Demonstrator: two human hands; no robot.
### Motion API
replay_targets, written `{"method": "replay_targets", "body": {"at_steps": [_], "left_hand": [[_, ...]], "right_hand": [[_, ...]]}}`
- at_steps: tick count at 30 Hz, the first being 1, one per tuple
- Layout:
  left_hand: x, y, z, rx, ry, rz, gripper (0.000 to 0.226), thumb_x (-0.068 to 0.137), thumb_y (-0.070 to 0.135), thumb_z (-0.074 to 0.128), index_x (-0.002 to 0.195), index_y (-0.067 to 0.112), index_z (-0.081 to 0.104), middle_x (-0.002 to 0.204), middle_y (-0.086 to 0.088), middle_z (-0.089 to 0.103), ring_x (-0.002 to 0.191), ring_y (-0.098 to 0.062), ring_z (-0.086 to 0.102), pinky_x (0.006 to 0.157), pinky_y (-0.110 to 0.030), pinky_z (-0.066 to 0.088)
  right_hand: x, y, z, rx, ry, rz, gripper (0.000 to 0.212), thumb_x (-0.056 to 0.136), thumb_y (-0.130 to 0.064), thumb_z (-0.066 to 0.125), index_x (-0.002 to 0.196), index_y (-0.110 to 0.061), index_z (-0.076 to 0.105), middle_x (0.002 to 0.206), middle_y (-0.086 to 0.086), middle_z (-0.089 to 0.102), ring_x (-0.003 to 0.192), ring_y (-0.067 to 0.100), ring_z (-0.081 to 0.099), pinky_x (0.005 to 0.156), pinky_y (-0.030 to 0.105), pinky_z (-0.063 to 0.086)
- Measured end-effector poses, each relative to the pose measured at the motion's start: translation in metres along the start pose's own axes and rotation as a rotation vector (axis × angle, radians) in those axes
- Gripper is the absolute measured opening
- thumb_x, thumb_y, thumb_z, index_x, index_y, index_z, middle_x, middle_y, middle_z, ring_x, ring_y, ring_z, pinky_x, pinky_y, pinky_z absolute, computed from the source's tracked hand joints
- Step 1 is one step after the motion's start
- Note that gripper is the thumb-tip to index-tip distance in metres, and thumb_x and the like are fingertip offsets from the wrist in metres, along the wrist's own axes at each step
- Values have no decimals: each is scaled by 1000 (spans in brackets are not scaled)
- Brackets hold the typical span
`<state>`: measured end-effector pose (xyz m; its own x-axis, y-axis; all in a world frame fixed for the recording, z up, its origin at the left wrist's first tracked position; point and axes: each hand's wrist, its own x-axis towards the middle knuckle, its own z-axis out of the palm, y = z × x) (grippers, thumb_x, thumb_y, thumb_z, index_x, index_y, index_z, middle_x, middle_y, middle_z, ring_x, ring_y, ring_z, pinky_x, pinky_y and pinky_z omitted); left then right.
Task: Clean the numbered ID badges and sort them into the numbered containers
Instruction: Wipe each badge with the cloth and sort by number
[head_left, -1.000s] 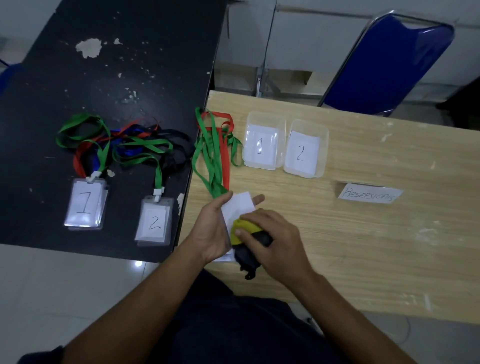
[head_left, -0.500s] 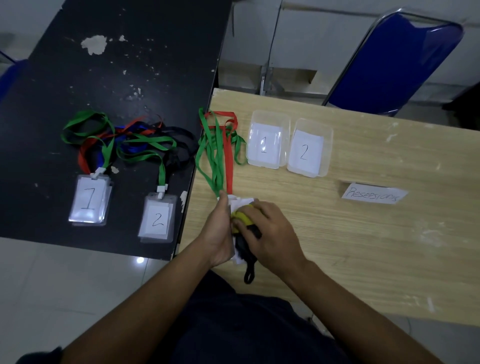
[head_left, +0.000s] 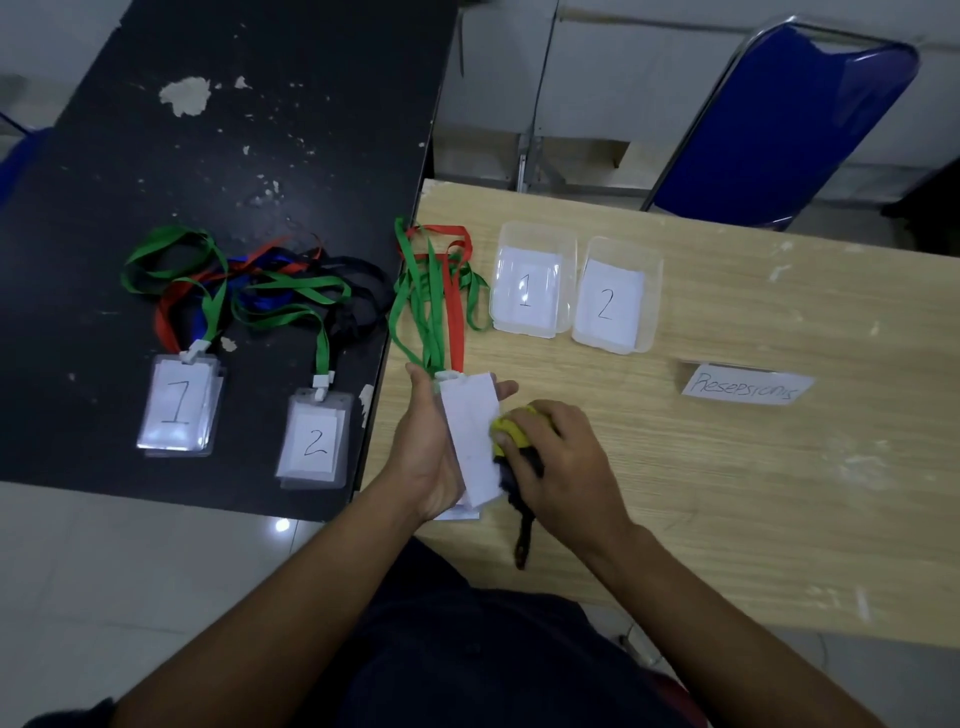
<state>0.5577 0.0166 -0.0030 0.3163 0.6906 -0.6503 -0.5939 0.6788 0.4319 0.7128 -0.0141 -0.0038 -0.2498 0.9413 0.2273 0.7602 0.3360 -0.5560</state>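
Head camera, looking down at two tables pushed together. Near the front edge of a pale wooden table (head_left: 727, 493), the person's left hand (head_left: 431, 447) holds a white ID badge (head_left: 470, 436) upright on its long side, with the thumb on its left edge and the fingers curled behind it; no number can be read on the face that shows. The right hand (head_left: 566, 467) grips a yellow pad (head_left: 511, 431) and presses it against the badge's right edge, with a black strap (head_left: 522, 540) hanging below the hand. Green and red lanyards (head_left: 436, 296) trail from the badge's top clip across the table toward two clear containers. Container 1 (head_left: 535, 234) and container 2 (head_left: 652, 260) stand just beside each other, each with a numbered white paper inside. A handwritten paper label (head_left: 745, 387) lies to their right. On the black table (head_left: 234, 156) at left lie a stack of badges marked 1 (head_left: 179, 405) and a stack marked 2 (head_left: 314, 441), with their lanyards tangled above them. A blue chair (head_left: 789, 114) stands beyond the wooden table.
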Motion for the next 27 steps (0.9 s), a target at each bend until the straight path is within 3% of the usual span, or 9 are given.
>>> {"method": "replay_targets", "body": {"at_steps": [4, 6, 9, 15, 20, 22, 24, 27], "left_hand": [[5, 3, 4, -49, 76, 76, 98, 89, 79, 9, 106, 9, 76, 118, -13, 71, 110, -28, 68, 105, -47, 44], [4, 3, 3, -46, 61, 97, 100, 88, 79, 8, 97, 11, 80, 114, -13, 73, 107, -25, 70, 99, -43, 49], [2, 3, 7, -37, 39, 73, 100, 87, 80, 7, 89, 14, 82, 105, -10, 76, 96, -21, 73, 82, -37, 56], [1, -1, 12, -13, 73, 38, 100, 90, 78, 6, 90, 12, 82, 110, -11, 74, 99, -19, 71, 92, -38, 50], [-3, -5, 7, 50, 76, -74, 106, 83, 84, 4, 104, 10, 78, 116, -11, 72, 110, -22, 68, 96, -44, 49], [-4, -5, 3, 48, 73, -94, 106, 82, 85, 5, 99, 12, 80, 118, -12, 72, 109, -22, 69, 101, -55, 47], [-4, -5, -2, -14, 62, -117, 102, 81, 86, 11, 108, 12, 77, 120, -14, 70, 109, -26, 69, 93, -68, 47], [-4, -6, -10, -68, 35, -144, 96, 83, 85, 18, 129, 12, 61, 125, -14, 68, 112, -31, 67, 84, -70, 50]], "right_hand": [[-23, -20, 6, 115, -97, -192, 19, 95, -20, 62, 112, -11, 66, 110, 7, 58, 97, 24, 54, 84, 30, 45], [-22, -13, 3, 68, -98, -170, 21, 91, -13, 68, 111, -8, 68, 110, 11, 60, 96, 27, 55, 82, 34, 47], [-15, -6, 2, 52, 35, 70, 17, 90, -12, 71, 105, -5, 71, 103, 11, 62, 93, 28, 58, 81, 38, 49], [-26, -7, 4, 120, -22, -130, 18, 93, -17, 66, 109, -8, 68, 108, 7, 60, 99, 21, 55, 87, 26, 44], [-16, 44, -1, 34, -13, 243, 20, 91, -20, 69, 108, -9, 70, 104, 7, 63, 98, 24, 58, 85, 32, 48], [-23, 65, -1, 52, -18, 387, 23, 92, -24, 67, 110, -11, 68, 106, 6, 63, 99, 24, 59, 86, 33, 48], [-35, 85, -1, 35, -8, 486, 26, 93, -26, 66, 114, -10, 67, 109, 7, 62, 102, 24, 58, 88, 31, 46], [-54, 111, -3, -30, 19, 575, 30, 93, -26, 65, 118, -9, 64, 115, 10, 59, 108, 26, 54, 91, 27, 40]]}}
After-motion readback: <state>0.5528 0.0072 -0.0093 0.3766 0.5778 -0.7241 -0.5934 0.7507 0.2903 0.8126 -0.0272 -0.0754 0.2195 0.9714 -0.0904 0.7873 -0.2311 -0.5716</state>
